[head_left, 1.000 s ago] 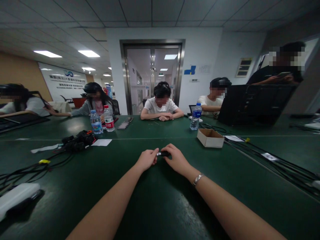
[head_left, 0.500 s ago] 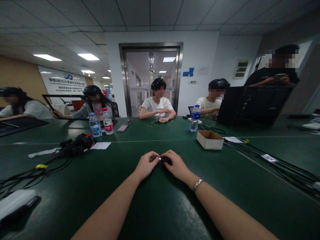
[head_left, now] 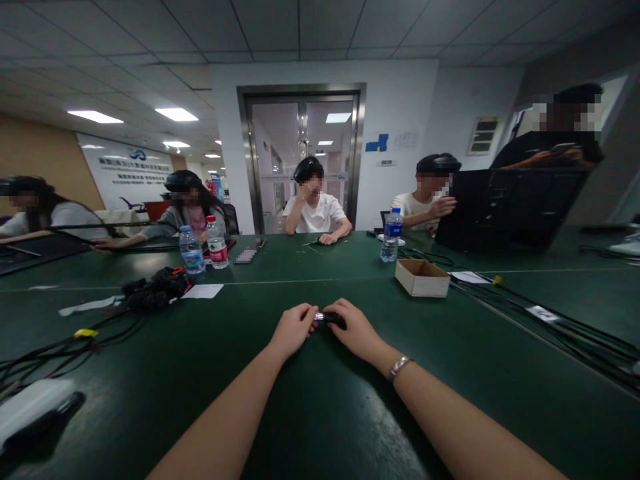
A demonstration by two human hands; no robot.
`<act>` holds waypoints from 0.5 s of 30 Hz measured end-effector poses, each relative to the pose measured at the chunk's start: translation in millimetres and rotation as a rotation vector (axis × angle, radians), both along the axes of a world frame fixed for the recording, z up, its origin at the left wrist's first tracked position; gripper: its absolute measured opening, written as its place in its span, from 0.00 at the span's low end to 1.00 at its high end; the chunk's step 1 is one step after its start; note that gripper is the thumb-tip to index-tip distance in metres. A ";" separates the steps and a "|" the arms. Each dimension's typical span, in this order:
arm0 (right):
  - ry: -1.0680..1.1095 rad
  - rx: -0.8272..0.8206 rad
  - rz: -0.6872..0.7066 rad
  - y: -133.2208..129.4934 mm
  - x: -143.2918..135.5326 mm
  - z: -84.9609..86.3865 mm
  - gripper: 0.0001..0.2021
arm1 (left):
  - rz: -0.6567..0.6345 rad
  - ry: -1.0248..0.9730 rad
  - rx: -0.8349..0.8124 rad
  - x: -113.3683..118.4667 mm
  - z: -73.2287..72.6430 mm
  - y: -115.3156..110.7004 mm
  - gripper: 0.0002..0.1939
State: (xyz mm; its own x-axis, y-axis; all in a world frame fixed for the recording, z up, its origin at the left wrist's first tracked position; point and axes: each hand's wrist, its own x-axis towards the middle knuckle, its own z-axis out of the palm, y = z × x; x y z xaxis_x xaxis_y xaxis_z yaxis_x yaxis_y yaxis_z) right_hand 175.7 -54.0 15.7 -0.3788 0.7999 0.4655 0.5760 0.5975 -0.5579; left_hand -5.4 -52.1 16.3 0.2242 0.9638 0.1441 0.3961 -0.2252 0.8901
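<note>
Over the middle of the green table (head_left: 330,380), a small black object with a silver end (head_left: 330,319) lies between my two hands. My right hand (head_left: 352,327), with a silver bracelet at its wrist, has its fingers wrapped round the black part. On the other side, my left hand (head_left: 294,329) pinches the silver end between thumb and fingers. Part of the object is hidden behind the fingertips, so its exact shape cannot be made out.
An open cardboard box (head_left: 423,279) stands right of centre beside a water bottle (head_left: 391,235). Two bottles, a black tangled bundle (head_left: 157,289) and cables lie left. More cables (head_left: 565,320) run at the right. Several people sit opposite; one stands behind a large black panel (head_left: 505,210).
My hands have barely moved, and slightly more of the silver end shows. The person opposite has raised a hand to the head. At the left, a black frame has been lowered.
</note>
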 end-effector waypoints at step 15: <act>0.032 -0.018 -0.015 3.0 1.6 -0.1 0.13 | -0.009 0.018 0.009 -1.6 4.2 -4.0 0.15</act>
